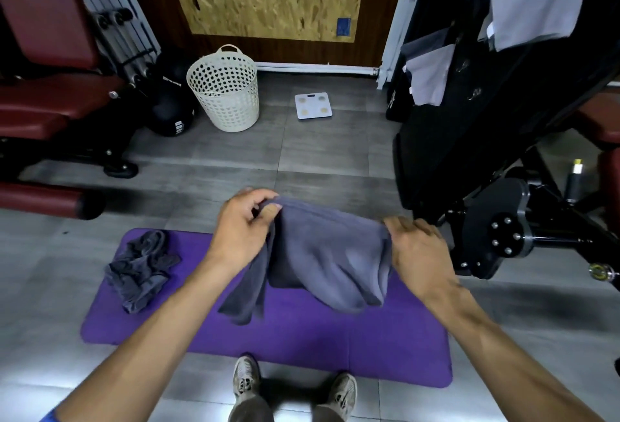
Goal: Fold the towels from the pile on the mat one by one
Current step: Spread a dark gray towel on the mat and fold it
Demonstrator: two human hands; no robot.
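A grey towel (322, 253) hangs in the air above the purple mat (302, 337), stretched between both hands. My left hand (245, 223) pinches its upper left corner with thumb and fingers. My right hand (416, 247) grips the upper right corner. The towel's lower part droops in folds toward the mat. A crumpled pile of dark grey towels (141, 269) lies on the mat's left end, apart from both hands.
A white perforated laundry basket (224, 89) stands on the grey floor at the back, with a white bathroom scale (313, 105) to its right. Red gym benches (50, 92) fill the left, a black machine (486, 186) the right. My shoes (246, 379) touch the mat's near edge.
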